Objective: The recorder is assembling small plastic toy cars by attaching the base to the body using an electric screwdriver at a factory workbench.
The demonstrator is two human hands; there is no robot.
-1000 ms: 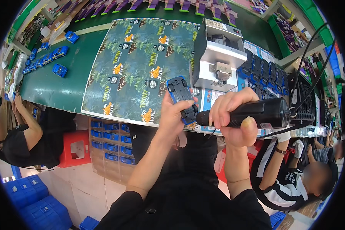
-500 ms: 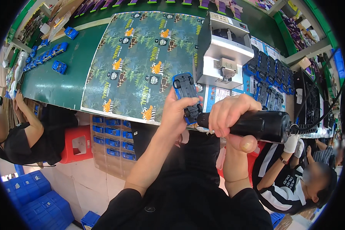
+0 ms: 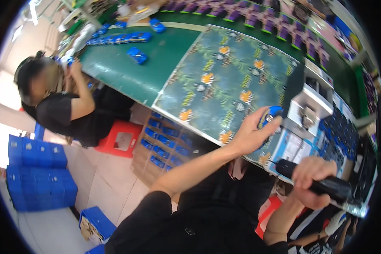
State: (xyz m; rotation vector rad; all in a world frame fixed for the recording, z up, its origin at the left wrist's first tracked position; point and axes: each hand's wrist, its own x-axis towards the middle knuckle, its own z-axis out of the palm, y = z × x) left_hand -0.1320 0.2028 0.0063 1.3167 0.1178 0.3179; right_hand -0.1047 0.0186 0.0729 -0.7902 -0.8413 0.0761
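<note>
My left hand [image 3: 250, 134] is closed around a blue toy car [image 3: 271, 114], held above the near edge of the table beside a silver machine. The car is tilted, with a wheel showing between my fingers and thumb. My right hand [image 3: 312, 180] grips a black electric screwdriver [image 3: 336, 189]. Its narrow tip points left over the table's front edge, apart from the car. Under my left hand lies a dark green sheet [image 3: 222, 82] printed with animals.
Beyond the silver machine [image 3: 315, 99] lie rows of toy cars [image 3: 338, 135]. More blue cars [image 3: 122, 39] line the table's left side, where a person [image 3: 63, 106] sits. A box of cars [image 3: 158, 146], a red stool [image 3: 118, 139] and blue crates [image 3: 42, 173] stand below.
The view has swung left and tilted. The toy car, earlier underside up at the screwdriver's tip, is now turned and apart from it; both hands keep their hold.
</note>
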